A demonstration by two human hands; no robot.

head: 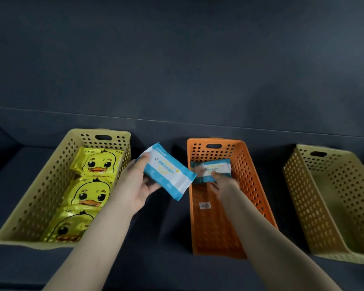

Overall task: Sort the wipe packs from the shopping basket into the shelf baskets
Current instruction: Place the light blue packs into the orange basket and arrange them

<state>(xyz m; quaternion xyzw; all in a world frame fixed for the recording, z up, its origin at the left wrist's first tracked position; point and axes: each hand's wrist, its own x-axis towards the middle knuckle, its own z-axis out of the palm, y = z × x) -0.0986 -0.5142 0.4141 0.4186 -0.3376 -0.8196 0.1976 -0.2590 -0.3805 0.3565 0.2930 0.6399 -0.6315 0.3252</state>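
Note:
My left hand (132,185) grips a blue-and-white wipe pack (168,172) in the air between the left yellow basket (40,185) and the orange basket (259,192). My right hand (223,182) reaches into the orange basket, its fingers on a second blue-and-white wipe pack (211,170) near the basket's far end. Three yellow duck-print wipe packs (99,162) lie in a row inside the left yellow basket. The shopping basket is out of view.
A third, pale yellow basket (298,185) stands at the right with nothing visible inside. All three baskets sit on a dark shelf (166,259) with a dark back wall behind. A small white label (205,205) lies on the orange basket's floor.

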